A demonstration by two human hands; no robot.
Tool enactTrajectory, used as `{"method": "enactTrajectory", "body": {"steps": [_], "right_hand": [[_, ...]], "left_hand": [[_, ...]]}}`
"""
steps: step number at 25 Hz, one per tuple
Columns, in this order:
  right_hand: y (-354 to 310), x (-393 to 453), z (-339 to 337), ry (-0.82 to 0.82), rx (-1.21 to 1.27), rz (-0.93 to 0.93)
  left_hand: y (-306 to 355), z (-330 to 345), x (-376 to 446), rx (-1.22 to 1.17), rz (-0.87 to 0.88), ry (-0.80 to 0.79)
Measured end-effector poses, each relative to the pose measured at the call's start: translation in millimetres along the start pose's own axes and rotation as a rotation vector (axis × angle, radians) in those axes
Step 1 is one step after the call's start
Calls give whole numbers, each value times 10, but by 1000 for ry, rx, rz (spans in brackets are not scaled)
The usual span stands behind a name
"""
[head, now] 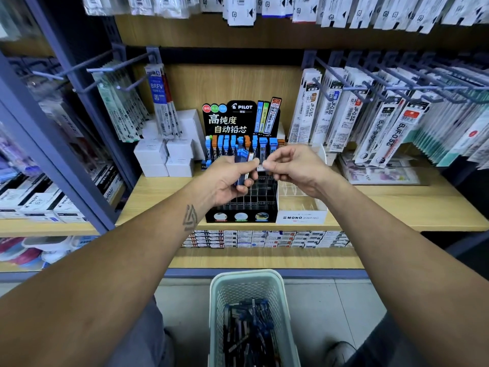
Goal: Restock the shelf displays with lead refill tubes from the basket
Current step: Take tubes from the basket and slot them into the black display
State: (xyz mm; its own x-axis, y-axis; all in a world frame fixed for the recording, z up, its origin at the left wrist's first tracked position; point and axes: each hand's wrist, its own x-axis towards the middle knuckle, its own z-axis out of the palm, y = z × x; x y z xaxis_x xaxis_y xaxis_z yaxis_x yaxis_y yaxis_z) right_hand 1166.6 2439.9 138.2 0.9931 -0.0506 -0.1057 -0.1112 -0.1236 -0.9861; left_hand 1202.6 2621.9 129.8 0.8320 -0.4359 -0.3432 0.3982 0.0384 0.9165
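Centre shelf: the Pilot display (241, 165) stands on the wooden shelf (397, 205), with the Mono tray (301, 207) touching its right side.
Back rows: lead refill tubes (225, 147) stand upright in the display's rear slots.
Left of display: stacked boxes (166, 157) sit just beside it, under hanging refill packs (119, 107).
Right of display: more hanging packs (370, 120) on pegs above the shelf.
Hands: left hand (230, 178) and right hand (293, 168) meet above the display's front slots, each pinching tubes.
Below: the basket (248, 284) sits on the floor before the shelf, between the forearms, tubes heaped inside.
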Motion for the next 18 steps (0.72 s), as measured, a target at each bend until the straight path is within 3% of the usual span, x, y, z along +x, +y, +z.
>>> {"method": "enactTrajectory", "body": {"steps": [7, 18], "right_hand": [[6, -26, -67, 18, 257, -4], [-59, 12, -131, 168, -126, -173]], "left_hand": [[-40, 33, 24, 35, 20, 92], [5, -47, 13, 11, -164, 90]]}}
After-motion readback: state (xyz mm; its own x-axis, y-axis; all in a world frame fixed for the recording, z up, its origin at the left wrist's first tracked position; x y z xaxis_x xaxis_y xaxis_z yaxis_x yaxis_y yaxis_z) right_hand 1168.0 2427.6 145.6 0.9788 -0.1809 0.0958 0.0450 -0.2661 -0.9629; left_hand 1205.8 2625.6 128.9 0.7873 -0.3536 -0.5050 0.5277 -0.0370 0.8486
